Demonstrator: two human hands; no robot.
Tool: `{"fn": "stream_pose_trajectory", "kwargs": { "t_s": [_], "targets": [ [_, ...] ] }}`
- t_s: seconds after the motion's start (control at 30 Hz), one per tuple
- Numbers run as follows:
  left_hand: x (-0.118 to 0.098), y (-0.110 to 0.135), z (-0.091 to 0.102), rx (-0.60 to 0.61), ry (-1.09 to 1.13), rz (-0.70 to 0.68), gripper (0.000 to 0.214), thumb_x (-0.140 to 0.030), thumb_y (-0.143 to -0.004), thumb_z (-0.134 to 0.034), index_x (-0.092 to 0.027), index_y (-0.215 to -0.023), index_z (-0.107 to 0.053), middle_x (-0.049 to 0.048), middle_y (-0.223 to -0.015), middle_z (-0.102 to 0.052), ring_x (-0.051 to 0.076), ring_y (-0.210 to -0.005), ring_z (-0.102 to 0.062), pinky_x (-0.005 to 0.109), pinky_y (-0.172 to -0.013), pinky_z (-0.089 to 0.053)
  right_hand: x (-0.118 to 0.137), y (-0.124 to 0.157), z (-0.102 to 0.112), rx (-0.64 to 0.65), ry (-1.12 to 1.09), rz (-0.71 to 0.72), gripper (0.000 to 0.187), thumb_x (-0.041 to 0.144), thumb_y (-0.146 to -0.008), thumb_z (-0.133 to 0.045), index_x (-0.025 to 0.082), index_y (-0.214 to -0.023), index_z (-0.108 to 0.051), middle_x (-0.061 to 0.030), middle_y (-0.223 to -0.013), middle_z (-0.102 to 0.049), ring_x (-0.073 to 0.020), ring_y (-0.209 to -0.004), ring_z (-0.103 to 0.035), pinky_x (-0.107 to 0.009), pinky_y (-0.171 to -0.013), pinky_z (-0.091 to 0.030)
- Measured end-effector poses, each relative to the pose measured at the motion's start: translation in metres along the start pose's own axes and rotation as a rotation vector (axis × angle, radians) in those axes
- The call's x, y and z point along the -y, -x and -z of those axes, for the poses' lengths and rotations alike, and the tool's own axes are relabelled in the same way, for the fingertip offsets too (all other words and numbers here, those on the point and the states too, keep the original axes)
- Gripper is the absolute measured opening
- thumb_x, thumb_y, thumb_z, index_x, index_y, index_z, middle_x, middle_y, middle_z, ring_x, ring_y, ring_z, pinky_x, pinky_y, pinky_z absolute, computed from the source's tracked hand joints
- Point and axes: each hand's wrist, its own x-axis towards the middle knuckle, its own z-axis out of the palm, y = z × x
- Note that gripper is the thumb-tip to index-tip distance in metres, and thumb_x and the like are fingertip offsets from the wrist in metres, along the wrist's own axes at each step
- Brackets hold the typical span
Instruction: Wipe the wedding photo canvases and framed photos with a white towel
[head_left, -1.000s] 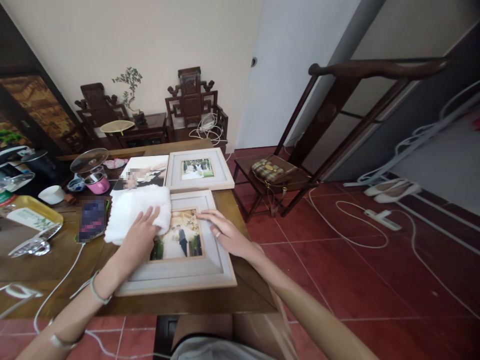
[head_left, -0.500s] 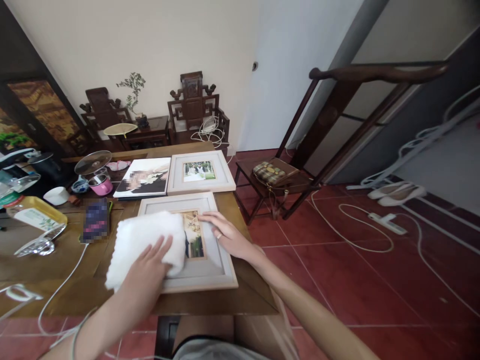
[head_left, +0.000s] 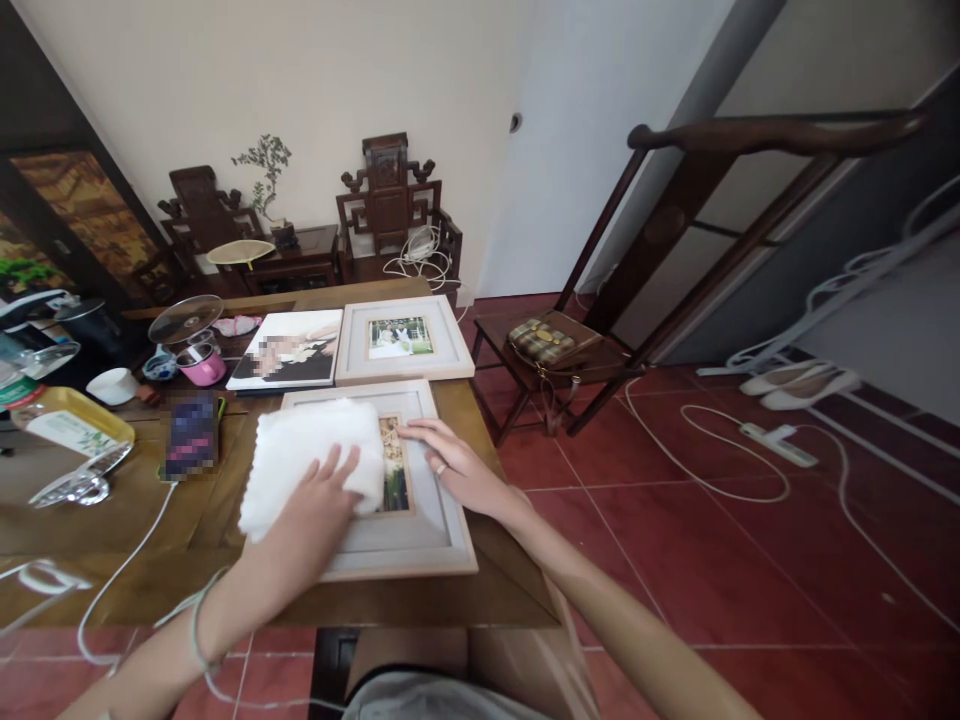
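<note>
My left hand (head_left: 321, 510) presses a folded white cloth (head_left: 300, 440) down with its fingers spread over the top. Beneath the cloth lies a pale wooden picture frame (head_left: 397, 573) with a white mat. The cloth hides the left side of the frame's small photo (head_left: 397, 480), and the right side shows. My right hand (head_left: 469, 478), with a ring on one finger, rests its outstretched fingers on the frame's right part, fingertips by the photo's upper right edge.
Behind lie a second picture frame (head_left: 457, 345) and a wedding-picture panel (head_left: 259, 340). To the left on the wooden table (head_left: 217, 535) are a phone (head_left: 191, 435) on a white cable, a pink cup (head_left: 201, 365) and an oil bottle (head_left: 67, 420). A chair (head_left: 615, 360) holds a plaid bag (head_left: 544, 342).
My left hand has slid the white cloth up and to the right across the frame, covering more of the photo's left side. My right hand has stayed nearly in place.
</note>
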Motion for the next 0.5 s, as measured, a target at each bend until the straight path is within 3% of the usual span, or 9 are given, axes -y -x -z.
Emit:
{"fn": "stream_pose_trajectory", "kwargs": {
  "t_s": [0.1,0.23,0.4,0.5],
  "targets": [
    [-0.024,0.031,0.001,0.079,-0.006,-0.101,0.028,-0.005,-0.08,-0.056,-0.018,-0.099,-0.073,0.0147,-0.154,-0.034,0.038,-0.139,-0.035,0.052,-0.105,-0.042,0.001,-0.001,0.001,0.002,-0.001,-0.004,0.043,0.016,-0.091,-0.039,0.022,-0.131,-0.055,-0.0123,-0.133,-0.05,-0.0252,-0.13,-0.045,-0.047,-0.111,-0.034],
    [-0.042,0.046,-0.005,0.003,-0.01,-0.163,0.023,-0.01,-0.082,-0.059,-0.02,-0.096,-0.074,0.0107,-0.155,-0.034,0.037,-0.139,-0.036,0.047,-0.106,-0.043,0.002,-0.002,0.002,0.0,0.003,-0.005,0.045,0.014,-0.09,-0.038,0.024,-0.131,-0.054,-0.0112,-0.134,-0.05,-0.0244,-0.13,-0.045,-0.048,-0.112,-0.033],
    [-0.033,0.012,-0.002,-0.071,-0.02,-0.021,0.027,-0.008,-0.082,-0.057,-0.017,-0.102,-0.073,0.0167,-0.153,-0.035,0.039,-0.14,-0.032,0.053,-0.106,-0.041,0.002,-0.001,0.001,0.001,0.005,-0.012,0.042,0.017,-0.092,-0.038,0.023,-0.13,-0.055,-0.0119,-0.134,-0.05,-0.025,-0.131,-0.045,-0.048,-0.112,-0.033],
    [-0.014,-0.021,-0.006,-0.209,-0.06,0.061,0.03,-0.004,-0.082,-0.054,-0.014,-0.104,-0.073,0.017,-0.155,-0.03,0.042,-0.142,-0.025,0.056,-0.109,-0.037,0.002,0.0,0.0,0.007,0.007,-0.004,0.041,0.019,-0.093,-0.038,0.022,-0.13,-0.055,-0.0128,-0.134,-0.05,-0.025,-0.131,-0.044,-0.048,-0.112,-0.033]
  ]
}}
